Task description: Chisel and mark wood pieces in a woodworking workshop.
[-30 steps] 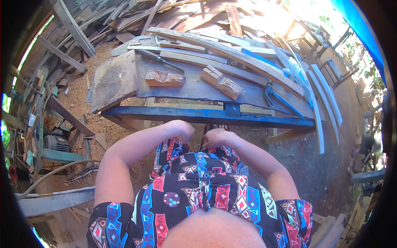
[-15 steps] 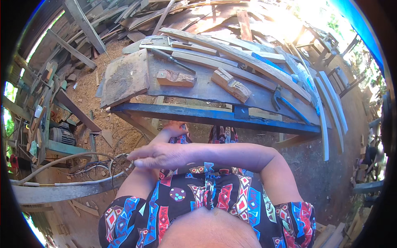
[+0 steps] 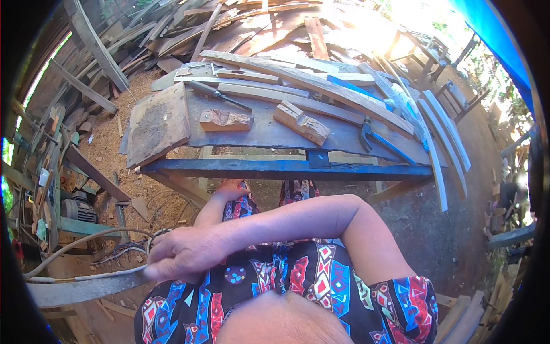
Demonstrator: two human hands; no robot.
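Note:
My right arm crosses my body to the left. My right hand (image 3: 182, 252) has its fingers bent at a grey board (image 3: 89, 291) and looped cables (image 3: 91, 234); what is inside them is hidden. My left hand (image 3: 232, 188), partly shaded, is down beside my patterned trouser leg below the bench's front; its fingers are too small to read. On the workbench (image 3: 258, 140) lie two notched wood blocks (image 3: 225, 121) (image 3: 301, 123), a dark long-handled tool (image 3: 217, 94), a hammer (image 3: 384, 148), long strips (image 3: 309, 80) and a wide board (image 3: 157, 126) at its left end.
Scrap wood (image 3: 166, 28) is heaped behind the bench. A motor (image 3: 80, 211) sits among wooden offcuts at the left, with sawdust on the ground. Wooden frames (image 3: 452, 97) stand at the back right, under a blue tarpaulin (image 3: 498, 51).
My right hand has swung from the middle across to the left and lower, onto the board and cables. My left hand has moved left and slightly forward alongside the trouser leg.

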